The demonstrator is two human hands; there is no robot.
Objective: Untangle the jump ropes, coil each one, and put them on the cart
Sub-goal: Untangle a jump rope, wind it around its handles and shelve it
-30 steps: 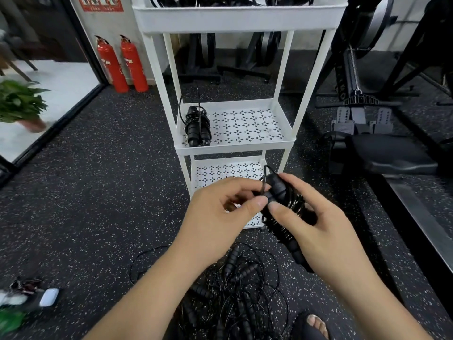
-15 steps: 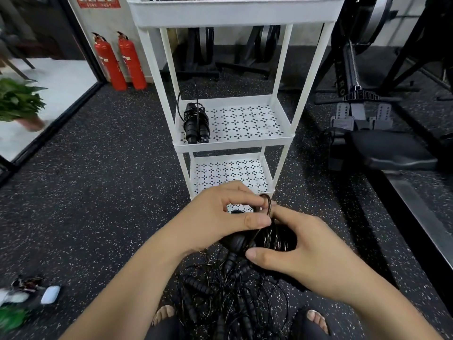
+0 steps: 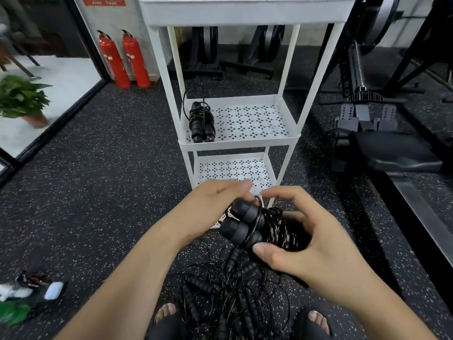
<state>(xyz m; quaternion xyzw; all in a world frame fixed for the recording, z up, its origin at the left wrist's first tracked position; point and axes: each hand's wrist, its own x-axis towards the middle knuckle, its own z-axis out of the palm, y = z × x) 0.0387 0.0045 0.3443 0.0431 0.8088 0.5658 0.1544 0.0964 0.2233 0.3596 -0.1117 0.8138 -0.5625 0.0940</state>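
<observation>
While the right hand (image 3: 318,244) wraps its fingers (image 3: 263,250) round the cord-wound body of a coiled black jump rope with two ribbed foam handles (image 3: 247,225), the left hand (image 3: 210,209) curls its fingers against the blunt handle ends, apparently gripping them and a stray loop of cord, though the contact itself is partly hidden. The bundle is held in the air between both hands, above a tangled heap of black ropes and handles (image 3: 220,290) that lies on the black speckled rubber floor (image 3: 98,192) between the person's feet. Its long axis runs slantwise, with the handle ends pointing up and to the left and the wound cord toward the right palm. Straight ahead and beyond the hands stands the white three-tier metal cart with perforated shelves (image 3: 240,143). Its bottom shelf is just behind the fingers and its middle shelf is higher and farther off. One finished black rope bundle (image 3: 202,123) already lies at the left of that middle shelf, lengthwise from front to back, with bare perforated tray to its right. I judge the coiling nearly done. The right hand carries the weight and is on the side of the free space, so it looks the likelier hand to reach forward and set the bundle down parallel to its neighbour.
</observation>
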